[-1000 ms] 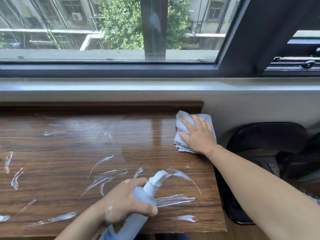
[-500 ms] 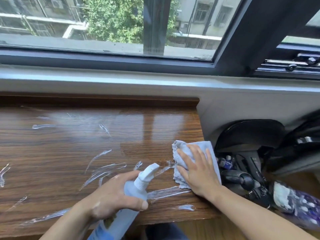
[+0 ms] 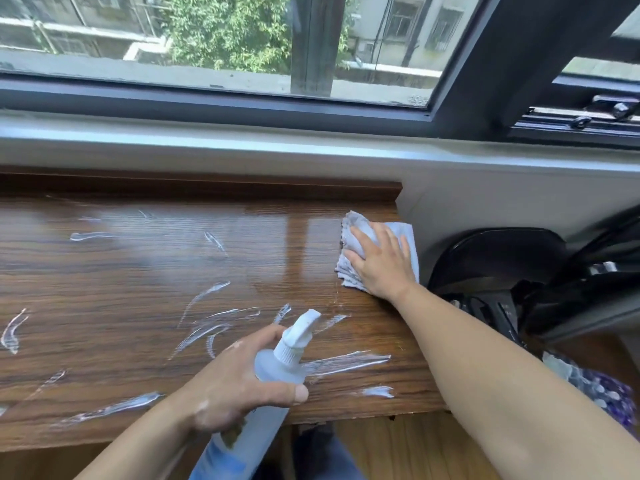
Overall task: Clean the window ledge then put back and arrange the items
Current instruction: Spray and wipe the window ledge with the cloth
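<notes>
Nearest on my feed, the left hand grips the spray bottle, fingers curled round its shoulder and the thumb lying across the near side. The bottle is tilted, its white nozzle pointing far and to the right, while its lower end with a blue label runs off the bottom edge. It hangs over the near right part of the wooden ledge.

White foam streaks lie scattered over the wood. Several sit just beyond the nozzle, and others run along the near edge and out to the far left. The strip at the far right looks glossy and bare of foam.

Further out, the right hand lies flat on a pale grey cloth at the ledge's far right corner, fingers straight and slightly apart, pressing the cloth to the wood. The cloth is bunched and folded, its right edge at the end of the ledge.

To the right of the ledge and lower down I see a black rounded object, too dark to identify, and nearer, a purple patterned bag.

Behind the ledge runs a pale sill, then the dark window frame. Through the glass a green tree stands among buildings.
</notes>
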The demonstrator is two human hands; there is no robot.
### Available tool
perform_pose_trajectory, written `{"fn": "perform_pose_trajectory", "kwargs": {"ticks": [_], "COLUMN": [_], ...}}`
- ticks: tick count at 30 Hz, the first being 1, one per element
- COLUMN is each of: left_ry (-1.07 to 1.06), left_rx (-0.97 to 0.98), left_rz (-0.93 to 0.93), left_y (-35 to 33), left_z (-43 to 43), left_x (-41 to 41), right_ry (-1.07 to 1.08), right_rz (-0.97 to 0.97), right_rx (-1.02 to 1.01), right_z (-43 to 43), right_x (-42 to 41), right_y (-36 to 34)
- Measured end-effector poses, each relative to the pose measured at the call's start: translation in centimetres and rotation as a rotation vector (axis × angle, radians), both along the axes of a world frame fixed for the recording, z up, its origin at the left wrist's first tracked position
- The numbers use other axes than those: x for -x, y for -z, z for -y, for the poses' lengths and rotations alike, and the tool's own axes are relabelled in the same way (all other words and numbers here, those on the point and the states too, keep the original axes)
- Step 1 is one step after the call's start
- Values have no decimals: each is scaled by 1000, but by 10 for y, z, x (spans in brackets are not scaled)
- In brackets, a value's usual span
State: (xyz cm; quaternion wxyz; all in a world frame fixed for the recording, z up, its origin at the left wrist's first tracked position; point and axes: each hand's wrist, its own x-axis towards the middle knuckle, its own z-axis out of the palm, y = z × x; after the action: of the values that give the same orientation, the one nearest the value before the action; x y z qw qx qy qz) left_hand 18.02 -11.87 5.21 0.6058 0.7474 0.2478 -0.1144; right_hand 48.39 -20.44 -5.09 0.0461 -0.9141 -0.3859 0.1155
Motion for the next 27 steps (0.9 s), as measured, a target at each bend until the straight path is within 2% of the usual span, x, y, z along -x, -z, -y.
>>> {"fn": "perform_pose_trajectory", "kwargs": {"ticks": [8, 12, 16, 20, 27], "left_ry": [27, 14, 29, 83, 65], "left_rx": [21, 20, 12, 23, 39], "left_rz": [119, 103, 90, 32, -46], "left_y": [5, 9, 10, 12, 11], "left_z": [10, 18, 27, 33, 50], "left_x": [34, 42, 44, 36, -2], "right_ry": [0, -12, -85, -122, -62], "right_rz": [10, -16, -54, 8, 21], "right_rx": [68, 100, -34, 6, -3], "right_z": [68, 73, 84, 96, 51], "right_x": [36, 42, 37, 42, 0], "right_y": [-1, -3, -12, 0, 5]}}
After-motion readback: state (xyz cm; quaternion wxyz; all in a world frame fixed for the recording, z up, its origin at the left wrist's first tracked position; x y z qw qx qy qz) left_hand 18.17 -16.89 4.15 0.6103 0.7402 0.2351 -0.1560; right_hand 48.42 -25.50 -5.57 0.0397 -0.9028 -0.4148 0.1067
